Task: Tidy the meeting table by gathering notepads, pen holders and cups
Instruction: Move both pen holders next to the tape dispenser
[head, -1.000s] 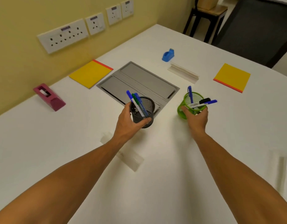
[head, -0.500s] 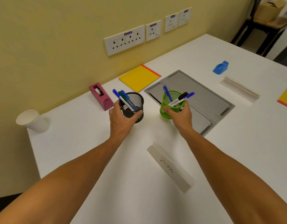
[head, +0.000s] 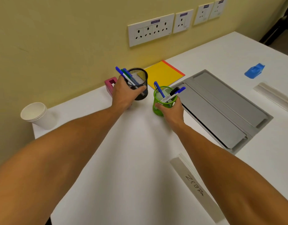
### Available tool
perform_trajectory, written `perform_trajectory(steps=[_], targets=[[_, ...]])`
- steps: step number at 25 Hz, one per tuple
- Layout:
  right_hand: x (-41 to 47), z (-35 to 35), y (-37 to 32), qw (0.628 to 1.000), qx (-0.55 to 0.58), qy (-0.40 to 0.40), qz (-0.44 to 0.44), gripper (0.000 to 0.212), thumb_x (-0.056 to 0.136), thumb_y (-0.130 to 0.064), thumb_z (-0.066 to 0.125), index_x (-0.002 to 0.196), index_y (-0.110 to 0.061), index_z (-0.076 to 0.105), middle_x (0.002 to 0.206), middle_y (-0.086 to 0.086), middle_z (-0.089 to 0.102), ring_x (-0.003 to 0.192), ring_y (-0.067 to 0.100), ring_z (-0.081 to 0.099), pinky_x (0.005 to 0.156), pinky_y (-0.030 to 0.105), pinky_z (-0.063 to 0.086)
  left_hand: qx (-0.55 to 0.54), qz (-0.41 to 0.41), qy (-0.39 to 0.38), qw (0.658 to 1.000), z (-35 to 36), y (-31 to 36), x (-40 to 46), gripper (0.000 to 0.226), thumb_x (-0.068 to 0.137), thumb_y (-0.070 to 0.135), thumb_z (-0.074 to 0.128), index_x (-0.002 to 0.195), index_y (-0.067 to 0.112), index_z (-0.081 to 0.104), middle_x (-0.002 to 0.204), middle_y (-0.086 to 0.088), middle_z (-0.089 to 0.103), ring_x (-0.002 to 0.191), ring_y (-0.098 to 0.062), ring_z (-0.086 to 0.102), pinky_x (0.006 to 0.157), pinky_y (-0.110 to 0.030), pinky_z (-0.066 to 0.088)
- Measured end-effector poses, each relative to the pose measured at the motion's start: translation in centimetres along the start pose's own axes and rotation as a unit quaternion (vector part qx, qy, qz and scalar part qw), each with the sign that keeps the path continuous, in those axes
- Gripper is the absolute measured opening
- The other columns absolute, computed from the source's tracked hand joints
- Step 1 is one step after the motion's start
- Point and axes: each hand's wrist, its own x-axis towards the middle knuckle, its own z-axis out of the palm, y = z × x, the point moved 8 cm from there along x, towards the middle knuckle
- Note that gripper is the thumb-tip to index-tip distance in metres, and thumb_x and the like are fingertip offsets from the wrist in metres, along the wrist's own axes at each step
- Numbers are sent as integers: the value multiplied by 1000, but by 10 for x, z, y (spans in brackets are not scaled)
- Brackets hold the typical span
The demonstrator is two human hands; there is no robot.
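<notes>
Black mesh pen holder (head: 138,83) gripped in the left hand (head: 123,95) and green pen holder (head: 164,101) gripped in the right hand (head: 170,109) have travelled toward the table (head: 132,159) corner, nearing the cups (head: 37,115) left of both, so gathering looks underway.
</notes>
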Motion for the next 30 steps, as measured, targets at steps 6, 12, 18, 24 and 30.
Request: perform_trajectory(steps=[6,12,18,24,30], targets=[[13,42,1,1000,-20,0,-19,83,49,-69,76,122,-45,43,130,-8,57,122,26,51,99,50,52,49,-44,-10,998,31,-21,57,82,64,43,89,123,6,46,115,-7,61,99,-20,59,79,-34,52],[29,71,-11,999,-2,21,-34,88,64,-52,85,137,-25,44,133,-2,55,124,26,50,101,49,51,78,-70,-29,994,41,-43,106,85,59,35,93,122,3,46,116,-11,60,105,-25,60,87,-40,54],[46,81,-8,999,-14,16,-43,85,67,-47,87,137,-20,46,130,0,58,119,22,55,100,47,52,113,-70,-58,989,48,-57,125,82,61,32,92,123,4,46,116,-12,60,104,-26,60,85,-40,54],[53,88,-7,999,-52,3,-11,93,71,-45,86,145,-19,37,136,4,50,126,27,47,105,49,47,141,-96,-111,979,48,-50,123,79,70,22,88,130,3,41,122,-13,57,112,-27,57,87,-34,49],[21,70,-8,992,-96,-49,63,110,82,-24,81,159,-24,3,159,10,26,146,34,27,114,52,36,53,-58,2,997,-1,-39,58,67,85,4,67,143,7,33,134,-14,53,128,-29,51,96,-34,47]])
